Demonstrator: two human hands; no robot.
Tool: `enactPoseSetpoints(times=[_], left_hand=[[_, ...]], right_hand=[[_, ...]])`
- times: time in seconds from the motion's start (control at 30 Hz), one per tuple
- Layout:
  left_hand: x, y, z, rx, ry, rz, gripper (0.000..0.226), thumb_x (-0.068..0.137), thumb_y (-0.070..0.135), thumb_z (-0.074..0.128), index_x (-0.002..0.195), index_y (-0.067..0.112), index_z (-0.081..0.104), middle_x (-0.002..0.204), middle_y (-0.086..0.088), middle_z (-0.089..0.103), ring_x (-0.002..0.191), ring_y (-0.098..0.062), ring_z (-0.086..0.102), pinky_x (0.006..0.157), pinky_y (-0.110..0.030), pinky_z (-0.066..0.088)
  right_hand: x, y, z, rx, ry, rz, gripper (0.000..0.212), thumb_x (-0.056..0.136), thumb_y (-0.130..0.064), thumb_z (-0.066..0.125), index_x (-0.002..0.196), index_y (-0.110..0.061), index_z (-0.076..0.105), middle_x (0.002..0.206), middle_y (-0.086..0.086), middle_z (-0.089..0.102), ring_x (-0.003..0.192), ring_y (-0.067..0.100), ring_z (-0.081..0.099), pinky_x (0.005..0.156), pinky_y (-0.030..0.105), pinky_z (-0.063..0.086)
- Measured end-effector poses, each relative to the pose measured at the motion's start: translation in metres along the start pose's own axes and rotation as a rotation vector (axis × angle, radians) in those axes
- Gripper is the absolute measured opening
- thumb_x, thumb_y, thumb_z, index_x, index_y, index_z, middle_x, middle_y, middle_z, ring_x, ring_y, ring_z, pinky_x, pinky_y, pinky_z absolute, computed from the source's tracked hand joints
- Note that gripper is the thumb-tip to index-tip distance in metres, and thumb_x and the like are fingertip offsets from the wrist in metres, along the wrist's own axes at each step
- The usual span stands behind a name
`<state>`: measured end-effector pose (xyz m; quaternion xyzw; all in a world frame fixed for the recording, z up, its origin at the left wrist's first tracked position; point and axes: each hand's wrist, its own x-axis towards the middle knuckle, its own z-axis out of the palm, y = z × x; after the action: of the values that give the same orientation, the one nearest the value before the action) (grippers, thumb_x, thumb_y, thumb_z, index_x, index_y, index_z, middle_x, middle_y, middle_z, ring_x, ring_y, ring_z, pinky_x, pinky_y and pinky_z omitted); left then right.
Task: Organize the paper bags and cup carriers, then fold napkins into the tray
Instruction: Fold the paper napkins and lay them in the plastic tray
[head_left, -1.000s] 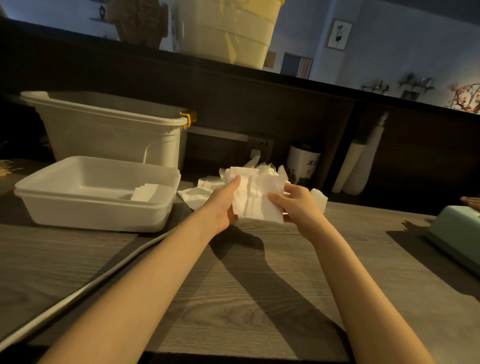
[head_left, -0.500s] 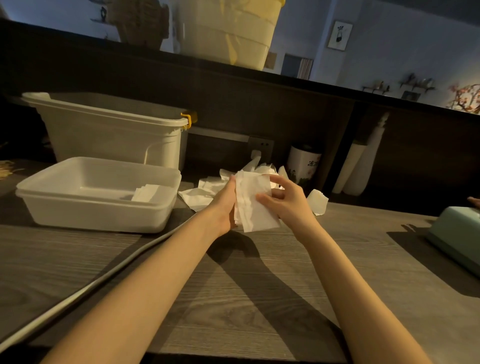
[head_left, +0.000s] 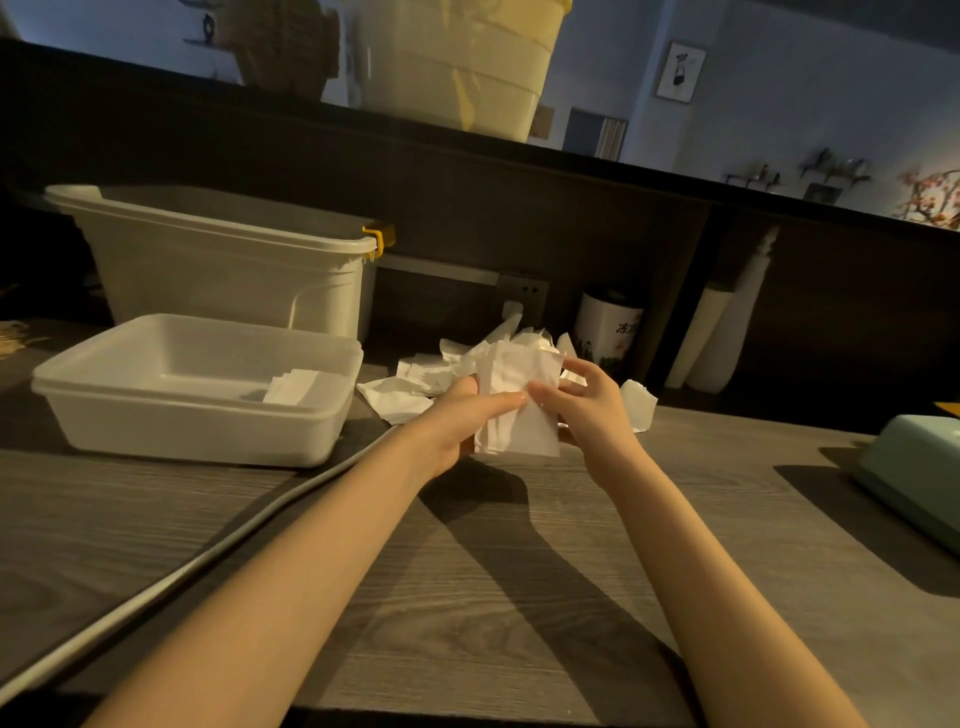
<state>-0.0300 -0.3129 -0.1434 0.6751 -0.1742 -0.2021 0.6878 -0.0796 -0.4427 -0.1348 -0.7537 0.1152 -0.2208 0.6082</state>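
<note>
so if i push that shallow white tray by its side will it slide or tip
Probably slide: the tray sits low and wide on the smooth wood counter. It looks like thin plastic holding only folded napkins, so likely light. The grey cable beside it may snag.

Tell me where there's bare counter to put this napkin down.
Bare wood runs along the near counter, between the grey cable and the green box. The tray floor left of its folded napkins is also free. It is crowded behind the hands, where loose napkins pile up.
</note>
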Motion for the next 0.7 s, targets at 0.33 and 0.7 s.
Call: enactPoseSetpoints(times=[0.33,0.7], left_hand=[[0.0,0.001,-0.001,0.133,-0.032,0.008,0.042,0.091,0.016,0.056,0.13,0.016,0.041,0.108,0.0,0.056,0.1,-0.016,0.054,0.078,-0.03,0.048],[-0.003,0.004,0.003,0.155,-0.114,-0.021,0.037,0.093,0.024,0.054,0.127,0.015,0.043,0.098,0.004,0.056,0.098,-0.015,0.054,0.077,-0.025,0.047]], right_hand=[[0.004,-0.002,-0.01,-0.372,0.108,-0.287,0.038,0.084,-0.034,0.066,0.12,-0.024,0.058,0.113,-0.001,0.051,0.085,-0.001,0.048,0.066,0.01,0.038],[0.006,-0.002,-0.013,-0.514,0.112,-0.374,0.011,0.084,-0.029,0.067,0.094,-0.024,0.068,0.101,-0.009,0.05,0.092,0.007,0.044,0.079,0.023,0.035]])
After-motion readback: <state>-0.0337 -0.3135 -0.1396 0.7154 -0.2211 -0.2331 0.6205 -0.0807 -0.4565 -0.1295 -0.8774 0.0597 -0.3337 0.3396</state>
